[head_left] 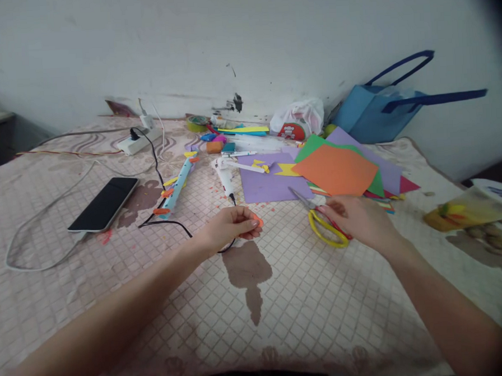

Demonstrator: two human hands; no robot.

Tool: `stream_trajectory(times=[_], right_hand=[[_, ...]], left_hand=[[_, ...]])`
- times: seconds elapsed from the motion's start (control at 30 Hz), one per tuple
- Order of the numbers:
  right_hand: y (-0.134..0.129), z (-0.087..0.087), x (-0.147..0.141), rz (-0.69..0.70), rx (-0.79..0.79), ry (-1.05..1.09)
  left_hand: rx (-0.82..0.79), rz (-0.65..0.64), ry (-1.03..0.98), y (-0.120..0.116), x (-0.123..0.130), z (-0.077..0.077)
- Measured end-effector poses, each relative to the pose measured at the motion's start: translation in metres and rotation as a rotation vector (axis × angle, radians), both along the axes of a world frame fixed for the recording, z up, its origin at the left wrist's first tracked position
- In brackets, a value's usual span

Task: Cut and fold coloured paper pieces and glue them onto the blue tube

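Left hand (235, 222): pinch grip, thumb and fingers closed on a small orange piece (259, 220). Piece pokes out on the right side of the fingertips, facing the scissors (311, 206); most of it is covered, so its full outline doesn't show.

Right hand (357, 219): at the scissors, fingertips on the red handle side. Fingers hide part of the handle and that area is soft, so can't tell whether it's a firm hold or just contact.

Key relation is scissors vs. the two hands. Scissors sit left of the right palm, right under its fingertips. Right hand is clearly the nearer one; left hand is across a gap of bare tablecloth (303, 297), not touching them. Long axis runs diagonal: yellow loop near the person and to the right, blade tip far and to the left. So the tip aims past the far side of the orange piece, toward the purple sheet (262, 192), rather than straight at it. Piece is left of the blades and a bit closer to the person than the tip.

Around: white glue gun (225, 178) just beyond the left hand, light blue strip (177, 189) with orange and yellow bits farther left, orange sheet (338, 169) beyond the right hand.
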State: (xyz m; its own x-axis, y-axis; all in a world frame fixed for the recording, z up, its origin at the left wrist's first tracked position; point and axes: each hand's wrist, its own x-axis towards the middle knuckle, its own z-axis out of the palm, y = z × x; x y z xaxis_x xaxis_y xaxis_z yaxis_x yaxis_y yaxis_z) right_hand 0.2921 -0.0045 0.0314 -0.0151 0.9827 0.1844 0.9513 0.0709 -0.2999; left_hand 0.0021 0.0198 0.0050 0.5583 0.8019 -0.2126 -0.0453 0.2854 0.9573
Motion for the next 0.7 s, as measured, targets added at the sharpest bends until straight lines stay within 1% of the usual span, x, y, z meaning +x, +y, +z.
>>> stream_trajectory(times=[0.03,0.07,0.13,0.17,0.23,0.33,0.43,0.57,0.7], right_hand=[[0.002,0.003,-0.011,0.050,-0.040,0.124],[0.004,0.005,-0.023,0.111,-0.111,0.300],[0.008,0.004,-0.049,0.256,-0.310,0.659],[0.010,0.001,-0.061,0.311,-0.375,0.776],[0.013,-0.005,-0.081,0.377,-0.492,0.933],[0.012,-0.015,-0.097,0.419,-0.621,1.140],[0.008,-0.023,-0.103,0.411,-0.701,1.320],[0.003,-0.031,-0.104,0.391,-0.809,1.461],[0.000,-0.036,-0.106,0.374,-0.869,1.564]], left_hand=[[0.025,-0.004,-0.001,-0.001,0.000,0.001],[0.047,-0.010,-0.005,-0.001,0.000,0.002],[0.089,-0.019,-0.014,-0.003,0.000,0.003],[0.108,-0.023,-0.017,-0.004,0.000,0.004],[0.143,-0.024,-0.022,-0.005,-0.001,0.004],[0.187,-0.013,-0.029,-0.006,-0.003,0.002],[0.229,-0.004,-0.016,-0.008,-0.005,-0.001],[0.247,-0.024,0.020,-0.011,-0.006,0.001],[0.193,-0.029,-0.031,-0.015,-0.004,0.006]])
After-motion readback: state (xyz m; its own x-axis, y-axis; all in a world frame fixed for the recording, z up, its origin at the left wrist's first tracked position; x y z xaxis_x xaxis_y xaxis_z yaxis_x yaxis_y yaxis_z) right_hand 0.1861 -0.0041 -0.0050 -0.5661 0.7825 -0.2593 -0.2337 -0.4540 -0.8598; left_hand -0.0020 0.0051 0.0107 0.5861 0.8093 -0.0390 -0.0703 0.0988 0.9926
